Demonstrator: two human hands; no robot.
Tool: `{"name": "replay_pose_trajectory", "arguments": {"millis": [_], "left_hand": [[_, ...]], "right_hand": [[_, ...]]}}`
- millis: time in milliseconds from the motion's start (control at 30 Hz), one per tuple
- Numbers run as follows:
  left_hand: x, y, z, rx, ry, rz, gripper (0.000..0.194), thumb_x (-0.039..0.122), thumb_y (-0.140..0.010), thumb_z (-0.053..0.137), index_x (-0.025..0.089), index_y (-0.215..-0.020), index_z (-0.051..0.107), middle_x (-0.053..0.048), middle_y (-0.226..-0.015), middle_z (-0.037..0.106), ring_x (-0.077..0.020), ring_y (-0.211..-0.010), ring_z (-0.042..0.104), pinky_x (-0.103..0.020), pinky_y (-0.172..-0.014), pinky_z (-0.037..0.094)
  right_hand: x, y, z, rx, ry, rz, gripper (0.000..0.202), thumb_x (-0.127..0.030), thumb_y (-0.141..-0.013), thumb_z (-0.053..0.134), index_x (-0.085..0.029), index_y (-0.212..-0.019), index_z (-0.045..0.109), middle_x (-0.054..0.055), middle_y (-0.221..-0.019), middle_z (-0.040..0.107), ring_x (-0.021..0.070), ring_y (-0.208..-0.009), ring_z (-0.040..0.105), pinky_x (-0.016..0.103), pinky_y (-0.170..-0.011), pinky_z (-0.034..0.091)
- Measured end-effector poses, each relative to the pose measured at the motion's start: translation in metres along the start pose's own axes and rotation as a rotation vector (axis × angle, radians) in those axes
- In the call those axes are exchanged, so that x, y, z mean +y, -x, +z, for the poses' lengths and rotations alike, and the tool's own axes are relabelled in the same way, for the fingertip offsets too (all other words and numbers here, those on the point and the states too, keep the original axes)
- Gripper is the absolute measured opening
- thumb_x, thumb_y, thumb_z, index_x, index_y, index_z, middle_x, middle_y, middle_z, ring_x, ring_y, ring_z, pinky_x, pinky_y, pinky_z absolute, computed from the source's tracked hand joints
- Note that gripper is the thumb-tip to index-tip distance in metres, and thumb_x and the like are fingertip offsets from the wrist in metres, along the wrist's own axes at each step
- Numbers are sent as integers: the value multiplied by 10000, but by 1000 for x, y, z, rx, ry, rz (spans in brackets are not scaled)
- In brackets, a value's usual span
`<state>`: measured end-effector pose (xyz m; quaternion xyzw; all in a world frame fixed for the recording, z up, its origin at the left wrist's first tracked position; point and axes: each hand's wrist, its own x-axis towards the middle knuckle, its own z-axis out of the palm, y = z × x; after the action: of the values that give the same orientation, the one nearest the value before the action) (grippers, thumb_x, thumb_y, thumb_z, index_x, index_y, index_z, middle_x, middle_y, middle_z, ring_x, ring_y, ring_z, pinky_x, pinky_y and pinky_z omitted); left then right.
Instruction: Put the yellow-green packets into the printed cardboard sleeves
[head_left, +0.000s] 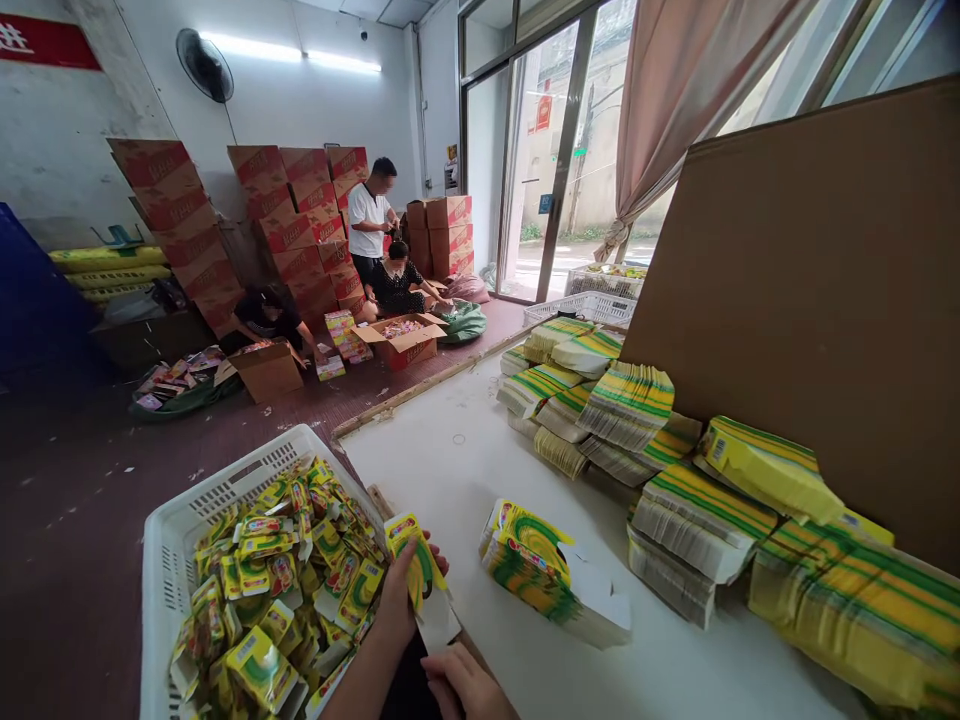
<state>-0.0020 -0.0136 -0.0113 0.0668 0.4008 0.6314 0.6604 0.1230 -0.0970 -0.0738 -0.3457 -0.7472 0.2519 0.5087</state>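
Observation:
My left hand (pixel 405 590) is closed around a small yellow-and-green carton (pixel 415 545), thumb across its printed front. The carton tilts, and its white end flap points down toward my right hand (pixel 466 682). The fingers of my right hand are curled in a pinch at the edge of that flap. To the right, a stack of flat cartons (pixel 536 550) with the same print lies on the white table (pixel 457 400). Left of my hands, a white plastic crate (pixel 161 560) is heaped with folded small cartons (pixel 262 665).
Bundles of flat cartons (pixel 697 510) are piled along the table's right side, before a large brown cardboard sheet (pixel 810 300). Across the floor, several people work near an open box (pixel 409 345) and stacked red-brown boxes (pixel 300 230). A glass door (pixel 540 170) stands behind.

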Motion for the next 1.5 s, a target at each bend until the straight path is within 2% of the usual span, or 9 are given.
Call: {"name": "replay_pose_trajectory", "arguments": {"millis": [167,300,567,800,967,1133,1200,1367,1500], "left_hand": [[18,11,19,96,18,-34,424,501,-821,805,112,-961,712,-59,-726,728,-162,-627,700,-302,-703,602],[24,16,30,182,38,-66,695,787,-798,663,137,-1035,725,-60,-779,737,-173,-670,704,-325,-728,608],[21,26,52,-42,-18,4,843,928,-770,496,123,-909,705,-51,-704,683,-166,-599,670,-293,-612,569],[20,24,53,-14,-4,27,821,903,-805,485,117,-894,705,-52,-691,682,-163,-587,663,-297,-625,563],[20,28,56,29,39,22,808,895,-827,461,124,-886,694,-52,-688,677,-165,-585,655,-312,-639,560],[19,35,56,-2,-23,20,815,895,-820,471,120,-912,705,-59,-700,684,-180,-598,673,-317,-625,559],[20,35,55,-13,-52,49,809,887,-817,494,119,-941,715,-60,-714,692,-177,-606,680,-319,-640,566],[26,30,56,11,-14,182,724,844,-827,554,143,-908,714,-29,-704,677,-143,-626,670,-280,-678,567],[16,36,64,61,34,298,687,856,-809,565,184,-858,703,-1,-692,673,-140,-638,668,-275,-685,573]], "right_hand": [[-46,-16,-27,142,-163,214,215,-270,-1009,558,-216,-918,746,28,-760,757,159,-667,728,219,-633,585],[-49,-12,-40,120,-239,441,177,-305,-985,597,-232,-971,757,49,-874,781,186,-780,737,292,-755,608],[-44,-7,-43,237,-293,689,175,-369,-989,593,-228,-1062,668,49,-915,738,174,-787,706,308,-709,606],[-42,-25,-43,278,-262,699,231,-376,-948,643,-223,-1119,617,56,-982,717,163,-776,680,310,-703,591],[-38,-48,-44,260,-189,642,313,-349,-888,697,-222,-1169,640,92,-1106,680,213,-943,668,395,-868,582],[-34,-61,-47,185,-203,597,124,-290,-923,623,-217,-1005,679,31,-876,711,172,-734,681,314,-684,587],[-35,-62,-52,195,-179,590,104,-276,-939,595,-217,-950,680,26,-837,707,170,-702,670,310,-660,578],[-52,-61,-65,268,-51,543,127,-290,-948,601,-225,-997,698,85,-959,704,249,-956,664,434,-912,549],[-66,-65,-55,192,-86,473,125,-259,-923,673,-237,-1040,708,47,-926,714,188,-773,665,328,-734,568]]}}
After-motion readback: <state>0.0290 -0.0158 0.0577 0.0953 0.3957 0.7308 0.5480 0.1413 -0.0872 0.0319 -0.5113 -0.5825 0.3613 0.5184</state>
